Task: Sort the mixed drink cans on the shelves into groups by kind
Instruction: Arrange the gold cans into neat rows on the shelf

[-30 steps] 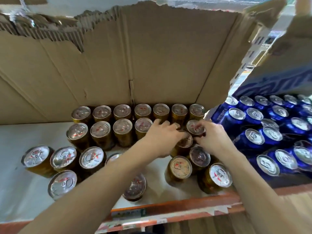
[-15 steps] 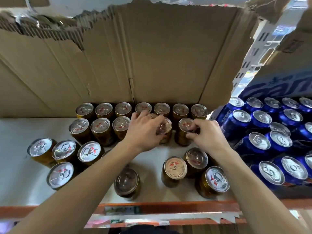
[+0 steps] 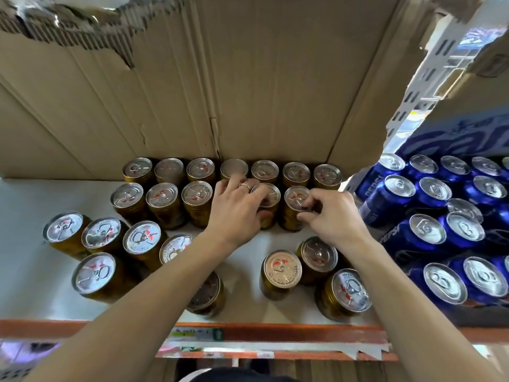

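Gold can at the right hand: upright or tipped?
Upright. The gold can shows its round lid facing up, like its row neighbours; the right hand pinches its rim.

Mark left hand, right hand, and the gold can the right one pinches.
left hand (image 3: 237, 213): head view, back of the hand.
right hand (image 3: 333, 216): head view, back of the hand.
gold can (image 3: 294, 198): head view, middle of its lid.

A single wide-angle camera worn on the head looks forward and steeply down from just in front of the orange metal shelf rail (image 3: 275, 329), at close range. Beyond the rail, gold ribbed metal drink cans (image 3: 281, 268) show their tops. A torn brown cardboard sheet (image 3: 261, 78) rises behind, and blue metal drink cans (image 3: 429, 230) stand above the rail's right end.
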A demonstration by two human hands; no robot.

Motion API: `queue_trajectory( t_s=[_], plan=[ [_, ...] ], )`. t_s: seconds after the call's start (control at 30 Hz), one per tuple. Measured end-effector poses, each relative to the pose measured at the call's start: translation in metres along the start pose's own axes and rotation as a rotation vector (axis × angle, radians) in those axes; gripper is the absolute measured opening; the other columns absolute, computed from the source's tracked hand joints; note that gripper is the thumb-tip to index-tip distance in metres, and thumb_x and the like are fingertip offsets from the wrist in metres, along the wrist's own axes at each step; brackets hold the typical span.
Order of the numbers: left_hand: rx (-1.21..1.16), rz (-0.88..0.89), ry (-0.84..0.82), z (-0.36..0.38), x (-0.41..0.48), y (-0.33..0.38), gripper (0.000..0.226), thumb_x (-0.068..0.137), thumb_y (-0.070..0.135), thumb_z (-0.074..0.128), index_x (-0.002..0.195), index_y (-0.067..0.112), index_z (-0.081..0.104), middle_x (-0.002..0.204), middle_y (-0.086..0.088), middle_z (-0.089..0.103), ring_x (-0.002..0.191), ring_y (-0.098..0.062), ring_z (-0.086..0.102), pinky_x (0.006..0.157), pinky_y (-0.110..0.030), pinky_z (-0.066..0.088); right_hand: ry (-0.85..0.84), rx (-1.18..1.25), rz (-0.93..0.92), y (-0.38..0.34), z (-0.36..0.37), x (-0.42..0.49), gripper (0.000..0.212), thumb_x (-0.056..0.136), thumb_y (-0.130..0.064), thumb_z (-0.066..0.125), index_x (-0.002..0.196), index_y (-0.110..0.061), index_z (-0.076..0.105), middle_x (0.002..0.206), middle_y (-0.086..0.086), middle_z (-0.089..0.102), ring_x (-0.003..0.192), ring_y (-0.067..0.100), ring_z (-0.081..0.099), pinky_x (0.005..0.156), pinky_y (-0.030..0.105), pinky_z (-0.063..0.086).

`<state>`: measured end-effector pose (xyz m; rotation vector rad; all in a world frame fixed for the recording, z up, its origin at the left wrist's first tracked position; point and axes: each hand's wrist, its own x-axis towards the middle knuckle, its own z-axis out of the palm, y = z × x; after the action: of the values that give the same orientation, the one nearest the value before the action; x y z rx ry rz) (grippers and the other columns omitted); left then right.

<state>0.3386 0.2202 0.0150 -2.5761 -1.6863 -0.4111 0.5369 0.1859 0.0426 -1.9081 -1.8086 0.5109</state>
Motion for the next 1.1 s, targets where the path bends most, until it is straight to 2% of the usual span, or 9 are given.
queue_trajectory(
  t_s=[0.13, 0.23, 0.33, 0.43, 0.53, 0.67, 0.77, 0.9, 1.1],
  plan=[
    [-0.058, -0.031, -0.040, -0.001, -0.001, 0.003, 0.039, 0.083, 0.039, 0.070, 0.117, 0.025, 0.057, 0.134, 0.002, 0.057, 0.131, -0.027, 0.037, 0.101, -0.049, 0.030, -0.089, 0.013, 0.009, 0.001, -0.005, 0.002, 0.018, 0.082, -0.023, 0.077, 0.095, -0.019, 0.066, 0.088, -0.002, 0.067, 0.083, 0.016, 0.062, 0.073, 0.035, 0.055],
    [-0.102, -0.033, -0.055, -0.006, -0.006, 0.006, 0.042, 0.087, 0.043, 0.065, 0.124, 0.027, 0.053, 0.146, 0.004, 0.044, 0.138, -0.024, 0.026, 0.109, -0.049, 0.022, -0.188, -0.003, 0.019, 0.006, -0.027, -0.001, 0.039, 0.088, -0.017, 0.069, 0.125, -0.029, 0.061, 0.110, -0.007, 0.063, 0.103, 0.015, 0.061, 0.087, 0.034, 0.053],
    [-0.228, 0.016, -0.045, -0.021, -0.021, 0.016, 0.047, 0.088, 0.054, 0.058, 0.127, 0.030, 0.049, 0.146, 0.009, 0.040, 0.136, -0.018, 0.025, 0.112, -0.047, 0.019, -0.183, -0.058, 0.076, 0.018, -0.060, -0.020, 0.051, 0.090, -0.007, 0.061, 0.135, -0.031, 0.054, 0.117, 0.002, 0.063, 0.110, 0.018, 0.060, 0.081, 0.028, 0.049],
    [-0.276, 0.103, -0.157, -0.031, -0.034, 0.041, 0.059, 0.081, 0.066, 0.050, 0.130, 0.032, 0.049, 0.137, 0.009, 0.049, 0.130, -0.016, 0.038, 0.106, -0.043, 0.030, -0.337, -0.197, 0.154, 0.028, -0.072, -0.043, 0.054, 0.089, -0.017, 0.068, 0.136, -0.037, 0.051, 0.133, 0.001, 0.057, 0.112, 0.019, 0.059, 0.081, 0.027, 0.050],
    [-0.265, 0.147, -0.267, -0.022, -0.039, 0.064, 0.065, 0.082, 0.071, 0.051, 0.134, 0.033, 0.046, 0.137, 0.010, 0.052, 0.124, -0.017, 0.051, 0.099, -0.036, 0.040, -0.384, -0.127, 0.214, 0.033, -0.064, -0.052, 0.060, 0.090, -0.019, 0.068, 0.142, -0.037, 0.044, 0.134, 0.001, 0.058, 0.104, 0.016, 0.062, 0.076, 0.021, 0.050],
    [-0.285, 0.162, -0.323, -0.017, -0.041, 0.075, 0.076, 0.081, 0.074, 0.056, 0.141, 0.031, 0.039, 0.142, 0.009, 0.050, 0.124, -0.018, 0.053, 0.095, -0.033, 0.043, -0.328, -0.094, 0.204, 0.034, -0.060, -0.053, 0.066, 0.085, -0.032, 0.073, 0.144, -0.034, 0.044, 0.142, -0.002, 0.053, 0.125, 0.017, 0.053, 0.103, 0.034, 0.045],
    [-0.261, 0.162, -0.332, -0.017, -0.042, 0.075, 0.075, 0.082, 0.069, 0.058, 0.143, 0.033, 0.034, 0.144, 0.009, 0.049, 0.125, -0.020, 0.053, 0.094, -0.033, 0.043, -0.348, -0.114, 0.194, 0.032, -0.060, -0.055, 0.076, 0.078, -0.031, 0.079, 0.145, -0.031, 0.044, 0.139, -0.002, 0.055, 0.122, 0.017, 0.055, 0.103, 0.036, 0.047],
    [-0.273, 0.148, -0.380, -0.017, -0.041, 0.076, 0.071, 0.084, 0.064, 0.061, 0.141, 0.032, 0.033, 0.142, 0.007, 0.051, 0.124, -0.022, 0.054, 0.094, -0.034, 0.043, -0.247, -0.118, 0.127, 0.029, -0.062, -0.052, 0.063, 0.074, -0.026, 0.081, 0.133, -0.025, 0.059, 0.114, -0.001, 0.069, 0.097, 0.012, 0.064, 0.086, 0.026, 0.053],
    [-0.301, 0.099, -0.409, -0.018, -0.044, 0.077, 0.068, 0.084, 0.063, 0.061, 0.137, 0.032, 0.034, 0.139, 0.007, 0.051, 0.126, -0.021, 0.052, 0.094, -0.035, 0.041, -0.045, -0.079, 0.103, 0.029, -0.042, -0.022, 0.055, 0.071, -0.036, 0.080, 0.121, -0.028, 0.058, 0.106, 0.000, 0.068, 0.093, 0.018, 0.064, 0.084, 0.037, 0.056]
  ],
)
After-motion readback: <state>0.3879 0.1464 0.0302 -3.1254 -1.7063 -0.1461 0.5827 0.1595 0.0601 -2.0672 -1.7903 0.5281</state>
